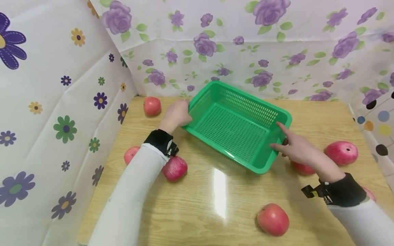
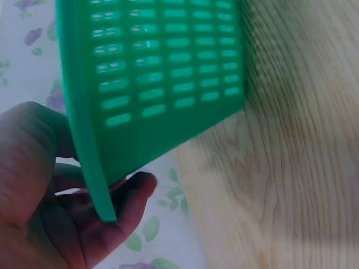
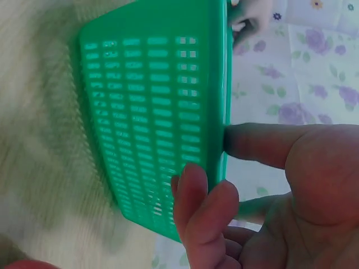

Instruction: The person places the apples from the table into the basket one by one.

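Green rectangular perforated plastic basket [image 1: 231, 133] near pale wooden table's [image 1: 191, 215] far edge; left hand [image 1: 176, 114], curled, grips one end's rim; right hand [image 1: 297, 147] pinches the other.

A white back covering [image 1: 234, 20] printed with purple roses and green leaves is hanging behind the table [image 1: 200, 212], a crease running across it; a white left covering [image 1: 55, 102] is showing purple, green and orange flowers; coloured dots are patterning the right covering [image 1: 377, 133]; the pale wood-grained tabletop is reflecting a bright streak of light [image 1: 220, 193]
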Demonstrator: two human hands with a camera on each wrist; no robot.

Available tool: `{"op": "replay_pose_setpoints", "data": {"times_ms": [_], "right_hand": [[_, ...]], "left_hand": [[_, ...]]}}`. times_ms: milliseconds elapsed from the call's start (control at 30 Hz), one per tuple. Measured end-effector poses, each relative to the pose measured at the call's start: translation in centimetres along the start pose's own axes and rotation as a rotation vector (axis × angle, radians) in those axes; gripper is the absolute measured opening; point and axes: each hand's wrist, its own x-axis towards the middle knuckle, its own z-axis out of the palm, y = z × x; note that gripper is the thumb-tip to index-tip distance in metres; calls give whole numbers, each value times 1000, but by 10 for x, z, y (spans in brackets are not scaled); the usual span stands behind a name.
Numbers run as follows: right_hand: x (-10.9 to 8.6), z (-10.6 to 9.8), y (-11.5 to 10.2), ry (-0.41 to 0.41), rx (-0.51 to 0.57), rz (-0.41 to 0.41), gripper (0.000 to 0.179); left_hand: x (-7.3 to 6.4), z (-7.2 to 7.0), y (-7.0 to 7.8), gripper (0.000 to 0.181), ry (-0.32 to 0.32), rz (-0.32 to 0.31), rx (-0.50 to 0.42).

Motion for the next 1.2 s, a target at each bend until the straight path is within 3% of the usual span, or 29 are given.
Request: {"op": "replay_pose_setpoints", "data": {"times_ms": [167,333,467,600,800,967,1200], "right_hand": [[7,-7,10,7,43,7,99],[12,-13,22,22,94,49,96],[15,-18,29,28,92,50,83],[18,-21,35,60,61,29,73],[19,-21,42,110,18,45,70],[20,-19,45,132,22,42,68],[21,-18,48,154,37,58,73]], "left_hand": [[-16,3,-1,40,-39,-27,-119],[-30,10,4,20,-33,-36,-236],[-40,19,7,21,-9,-32,-319],[-49,28,11,42,22,-47,-379],[-60,35,22,63,60,-99,-338],[-65,41,31,62,109,-152,-277],[-68,51,35,59,195,-180,-291]]}}
